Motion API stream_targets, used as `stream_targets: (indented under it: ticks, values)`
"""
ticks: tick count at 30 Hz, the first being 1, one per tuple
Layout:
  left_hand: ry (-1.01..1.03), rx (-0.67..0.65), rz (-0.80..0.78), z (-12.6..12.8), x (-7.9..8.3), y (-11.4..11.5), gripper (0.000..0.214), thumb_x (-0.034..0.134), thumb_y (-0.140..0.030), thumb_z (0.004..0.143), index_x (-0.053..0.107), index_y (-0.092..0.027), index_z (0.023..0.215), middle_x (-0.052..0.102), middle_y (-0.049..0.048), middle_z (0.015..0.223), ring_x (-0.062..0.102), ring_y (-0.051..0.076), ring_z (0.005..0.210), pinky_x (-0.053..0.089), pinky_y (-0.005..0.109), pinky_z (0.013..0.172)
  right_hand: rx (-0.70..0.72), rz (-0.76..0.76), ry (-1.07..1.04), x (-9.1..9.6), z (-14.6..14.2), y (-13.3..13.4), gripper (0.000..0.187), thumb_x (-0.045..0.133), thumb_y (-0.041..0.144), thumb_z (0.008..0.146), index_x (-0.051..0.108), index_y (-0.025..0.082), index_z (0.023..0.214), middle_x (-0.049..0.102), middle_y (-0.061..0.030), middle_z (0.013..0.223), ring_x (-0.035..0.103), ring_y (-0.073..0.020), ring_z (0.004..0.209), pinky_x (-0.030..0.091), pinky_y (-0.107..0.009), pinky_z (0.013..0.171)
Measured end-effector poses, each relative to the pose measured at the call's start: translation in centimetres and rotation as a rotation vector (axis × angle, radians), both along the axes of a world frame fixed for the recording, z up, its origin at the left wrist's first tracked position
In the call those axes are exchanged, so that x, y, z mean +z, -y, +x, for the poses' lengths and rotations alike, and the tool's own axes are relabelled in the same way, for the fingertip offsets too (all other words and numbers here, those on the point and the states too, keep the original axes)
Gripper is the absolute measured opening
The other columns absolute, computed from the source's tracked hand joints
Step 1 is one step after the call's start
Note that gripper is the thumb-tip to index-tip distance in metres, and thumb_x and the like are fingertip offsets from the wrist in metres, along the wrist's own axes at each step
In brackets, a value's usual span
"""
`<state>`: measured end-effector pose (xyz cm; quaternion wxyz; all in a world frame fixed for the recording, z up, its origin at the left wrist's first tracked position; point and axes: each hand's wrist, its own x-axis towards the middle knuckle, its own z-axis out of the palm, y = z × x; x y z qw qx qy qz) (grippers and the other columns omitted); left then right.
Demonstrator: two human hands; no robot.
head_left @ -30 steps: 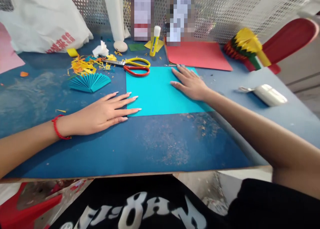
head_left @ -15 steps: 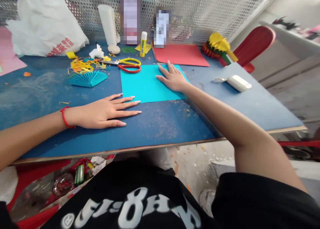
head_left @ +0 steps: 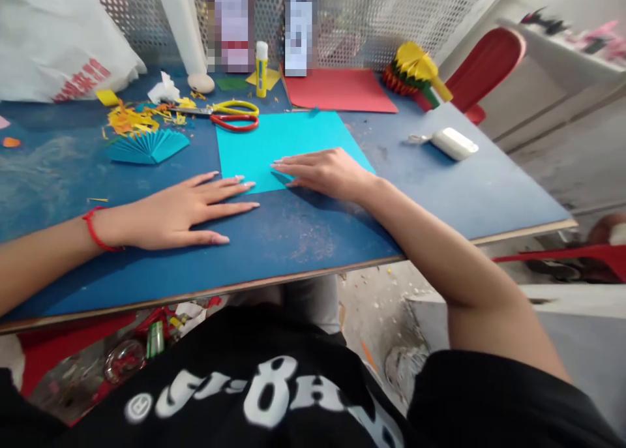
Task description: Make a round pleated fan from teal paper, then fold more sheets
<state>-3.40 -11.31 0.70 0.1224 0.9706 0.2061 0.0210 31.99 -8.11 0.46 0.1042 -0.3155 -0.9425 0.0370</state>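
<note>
A cyan paper sheet (head_left: pixel 281 138) lies flat on the blue table (head_left: pixel 303 233). My left hand (head_left: pixel 186 207) rests flat with fingers stretched out, its fingertips touching the sheet's near left corner. My right hand (head_left: pixel 325 172) lies palm down on the sheet's near edge, fingers extended and pointing left. Neither hand holds anything.
Yellow and red scissors (head_left: pixel 229 113), a folded teal paper fan (head_left: pixel 147 146) and yellow paper scraps (head_left: pixel 127 117) lie at the back left. A glue stick (head_left: pixel 262 68), a red sheet (head_left: pixel 340 89), a white stapler (head_left: pixel 452 143), a paper flower (head_left: pixel 415 70) and a white plastic bag (head_left: pixel 59 37) surround them.
My right hand slid from the sheet's far right part back to its near edge, fingers now pointing left. The camera view shifted right and back. My left hand stayed in place.
</note>
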Motion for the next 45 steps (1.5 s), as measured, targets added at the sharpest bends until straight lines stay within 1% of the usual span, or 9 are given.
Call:
stream_targets:
  ticks: [4,9,15,20,23,28,36,42,45]
  values:
    - [0.015,0.135,0.011,-0.3,-0.5,-1.5,0.068,0.037,-0.074,0.105,0.036,-0.042,0.165,0.024,-0.0001,0.178,0.027,0.037,0.163,0.014,0.063,0.132,-0.112,0.014,0.067,0.4,-0.4,0.3,0.044,0.046,0.047,0.110,0.060,0.036,0.150,0.067,0.0017,0.149,0.066,-0.0281,0.136,0.058,-0.048,0.107]
    - [0.013,0.248,0.073,0.5,-0.4,-2.8,0.081,0.030,-0.080,0.104,0.038,-0.026,0.164,0.026,0.0068,0.177,0.026,0.038,0.162,0.018,0.069,0.127,-0.166,-0.044,0.053,0.4,-0.3,0.1,0.062,0.061,0.073,0.095,0.065,0.036,0.144,0.065,0.0001,0.151,0.061,-0.0357,0.141,0.050,-0.056,0.118]
    - [-0.048,0.295,0.044,1.2,0.3,-2.0,0.059,0.032,-0.056,0.115,0.033,-0.026,0.165,0.019,-0.0018,0.179,0.016,0.026,0.165,0.007,0.051,0.135,-0.227,-0.066,-0.014,0.5,0.1,0.2,0.073,0.060,0.079,0.091,0.056,0.039,0.152,0.070,0.0006,0.144,0.065,-0.0394,0.134,0.047,-0.063,0.120]
    - [-0.017,0.292,0.055,1.0,-0.2,-2.7,0.069,0.030,-0.065,0.112,0.039,-0.016,0.161,0.025,0.0018,0.177,0.019,0.024,0.164,0.008,0.049,0.134,-0.172,0.041,-0.082,0.2,-0.1,0.7,0.068,0.063,0.073,0.094,0.062,0.032,0.148,0.076,-0.0002,0.136,0.070,-0.0365,0.126,0.054,-0.054,0.109]
    - [0.026,0.315,0.051,0.8,-1.3,-4.4,0.086,0.036,-0.082,0.101,0.045,-0.019,0.158,0.029,0.0027,0.176,0.026,0.023,0.162,0.010,0.055,0.134,-0.174,0.079,-0.107,-0.4,0.2,0.1,0.065,0.068,0.070,0.093,0.067,0.026,0.142,0.077,-0.0019,0.133,0.073,-0.0305,0.122,0.055,-0.046,0.100]
    - [-0.006,0.357,0.048,1.1,-1.7,-5.8,0.076,0.041,-0.077,0.103,0.041,-0.024,0.158,0.026,-0.0020,0.176,0.025,0.013,0.160,0.010,0.051,0.135,-0.109,0.072,-0.243,-2.0,1.4,-1.8,0.073,0.059,0.084,0.087,0.072,0.025,0.127,0.081,-0.0022,0.124,0.073,-0.0135,0.107,0.049,-0.030,0.095]
    - [-0.006,0.365,0.060,2.9,-0.8,-5.5,0.058,0.048,-0.053,0.111,0.041,-0.021,0.158,0.028,0.0001,0.175,0.019,0.006,0.162,0.008,0.041,0.133,-0.146,0.123,-0.167,-2.4,2.1,-1.5,0.054,0.059,0.077,0.093,0.076,0.038,0.124,0.079,-0.0002,0.129,0.073,-0.0300,0.117,0.055,-0.045,0.094]
    - [0.008,0.345,0.041,3.6,-0.9,-6.1,0.066,0.039,-0.068,0.108,0.037,-0.031,0.162,0.026,-0.0019,0.177,0.017,0.013,0.164,0.007,0.049,0.134,-0.175,0.088,-0.118,-1.5,1.6,-0.2,0.046,0.060,0.066,0.099,0.076,0.034,0.127,0.076,-0.0017,0.136,0.072,-0.0324,0.125,0.056,-0.046,0.101]
    - [0.035,0.345,0.025,3.7,-0.8,-6.2,0.080,0.036,-0.080,0.102,0.042,-0.027,0.161,0.030,0.0025,0.176,0.023,0.022,0.164,0.010,0.052,0.134,-0.174,0.074,-0.134,-1.1,0.9,0.6,0.039,0.062,0.054,0.102,0.077,0.028,0.127,0.076,-0.0035,0.135,0.072,-0.0312,0.126,0.058,-0.043,0.100]
